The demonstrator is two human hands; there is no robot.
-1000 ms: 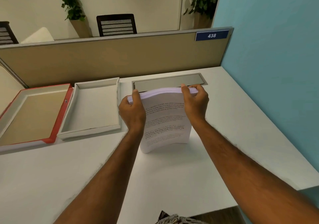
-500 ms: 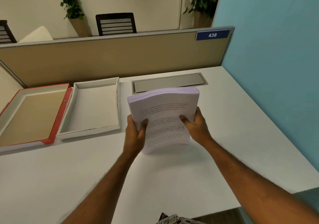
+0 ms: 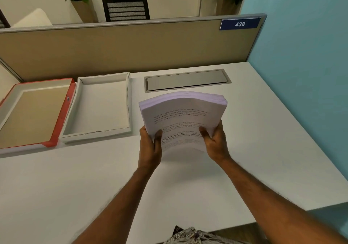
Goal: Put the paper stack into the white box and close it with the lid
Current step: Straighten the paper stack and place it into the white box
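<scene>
White desk [image 3: 263, 130]: your left hand [image 3: 149, 149] and right hand [image 3: 214, 142] clamp paper stack [image 3: 180, 119] mid-desk. Next, likely carry left into empty box [image 3: 98, 130]; lid [image 3: 62, 112] waits at left edge.

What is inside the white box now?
The white box holds nothing: its bare white floor shows fully. The paper stack is outside it, held by the left hand and right hand.

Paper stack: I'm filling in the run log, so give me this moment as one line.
paper stack: held, both hands | white box: open, empty | lid: beside box | step: stack not boxed
</scene>
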